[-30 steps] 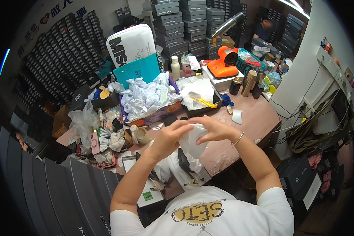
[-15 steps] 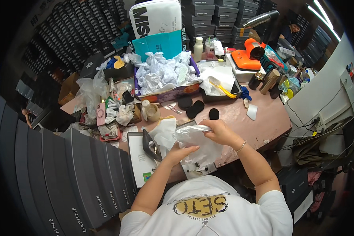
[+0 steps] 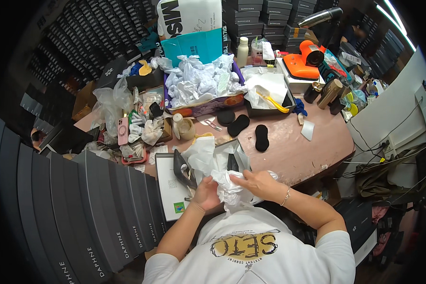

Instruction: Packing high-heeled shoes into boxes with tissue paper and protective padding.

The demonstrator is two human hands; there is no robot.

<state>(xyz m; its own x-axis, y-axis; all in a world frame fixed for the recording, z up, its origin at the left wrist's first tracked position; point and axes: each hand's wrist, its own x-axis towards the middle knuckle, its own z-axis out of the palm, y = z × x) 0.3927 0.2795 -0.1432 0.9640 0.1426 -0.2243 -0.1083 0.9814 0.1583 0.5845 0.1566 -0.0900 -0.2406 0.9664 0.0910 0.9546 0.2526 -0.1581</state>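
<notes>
Dressed pretty casually: white T-shirt (image 3: pixel 244 273), loose cut, with a plain left sleeve (image 3: pixel 163 268) and right sleeve (image 3: pixel 334 249) ending above the elbows. Sporting a big gold-brown oval print (image 3: pixel 245 247) across the chest, topped with chunky, scratchy dark lettering plus smaller dark text around it, upside down from up here. Also wearing a thin necklace (image 3: pixel 248 266) with a tiny pendant, too small to make out properly. Plus a slim, shiny bracelet (image 3: pixel 286 196) by the right hand (image 3: pixel 261 185).

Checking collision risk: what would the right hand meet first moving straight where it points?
The right hand would likely first meet the crumpled white paper it appears to hold; depth unclear.
</notes>
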